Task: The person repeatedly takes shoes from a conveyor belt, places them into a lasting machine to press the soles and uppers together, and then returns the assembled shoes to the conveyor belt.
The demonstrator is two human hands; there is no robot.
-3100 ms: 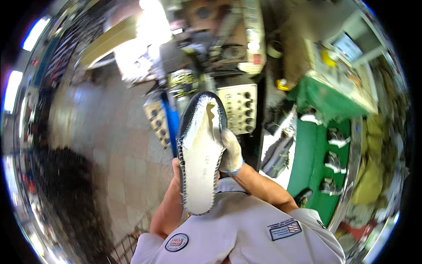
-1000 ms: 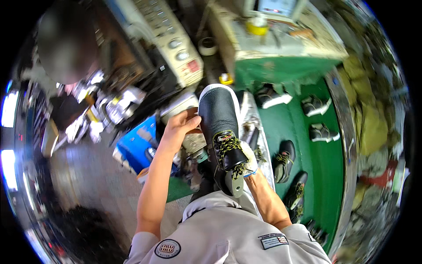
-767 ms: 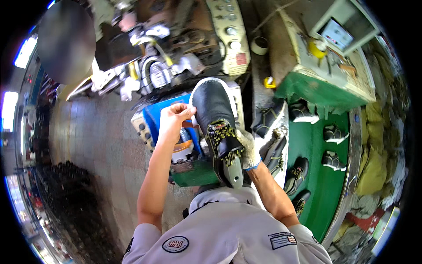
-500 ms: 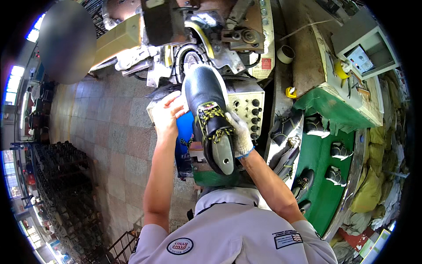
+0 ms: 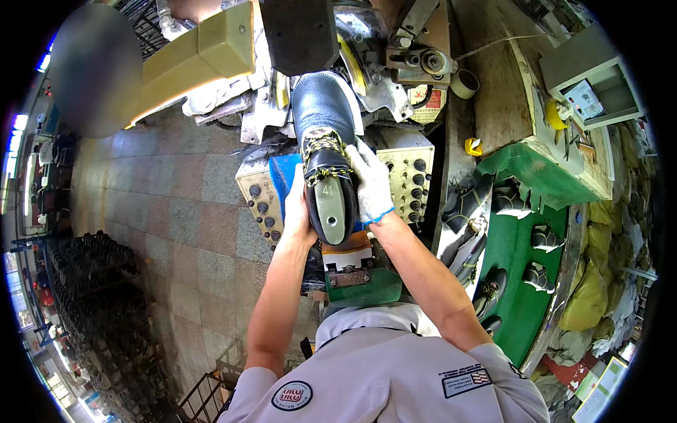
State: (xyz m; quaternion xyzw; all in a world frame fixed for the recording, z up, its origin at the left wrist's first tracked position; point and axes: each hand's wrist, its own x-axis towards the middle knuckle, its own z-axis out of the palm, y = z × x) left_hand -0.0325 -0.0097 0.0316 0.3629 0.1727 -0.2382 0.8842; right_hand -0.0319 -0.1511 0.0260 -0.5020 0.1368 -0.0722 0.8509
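Note:
A black shoe upper [image 5: 321, 106] with black-and-yellow laces is stretched over a grey-green shoe last [image 5: 329, 211], whose top faces up. Its toe points away from me, among the metal jaws of a machine [image 5: 395, 106] and below a dark block [image 5: 298, 35]. My bare left hand [image 5: 299, 215] grips the left side of the heel, fingers partly hidden beneath it. On the other side my right hand [image 5: 371, 187], in a white knit glove with a blue cuff, clasps the shoe near the laces.
Knob panels [image 5: 405, 176] flank the shoe. To the right, several shoes lie on a green surface [image 5: 522, 268] near a workbench [image 5: 493, 106] holding a grey box [image 5: 592, 77]. A dark rack [image 5: 92, 282] stands at left on the tiled floor [image 5: 190, 211].
The shoe has moved farther from me, its toe now beneath the dark block. My left hand has gone from open beside the toe to gripping the heel; my right hand stays on the shoe.

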